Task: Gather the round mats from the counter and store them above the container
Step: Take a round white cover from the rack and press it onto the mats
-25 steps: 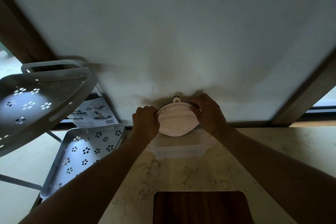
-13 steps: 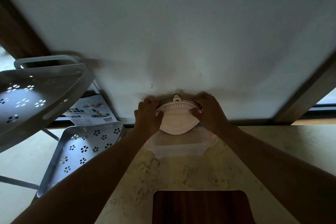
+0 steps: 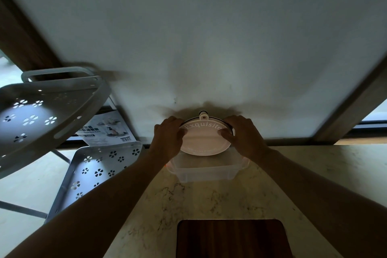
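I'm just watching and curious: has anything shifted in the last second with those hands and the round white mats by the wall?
Very little. Both hands keep hold of the round mats against the wall above the clear container; the left hand has opened its grip slightly, fingers now on the mats' face, and the right hand likewise. The container, cutting board and rack stayed put.

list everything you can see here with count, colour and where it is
round mats: a stack, exact count unclear, pale pink with "Exquisite" lettering on the front one, held upright against the wall above the container
container: 1, clear plastic, on the counter at the wall
counter: 1, cream marble
cutting board: 1, dark wood, near edge of counter
shelf rack: 1, grey with flower cut-outs, two tiers visible, left
printed box: 1, white, behind the rack
wall: 1, white
left hand: on the mats' left edge
right hand: on the mats' right edge
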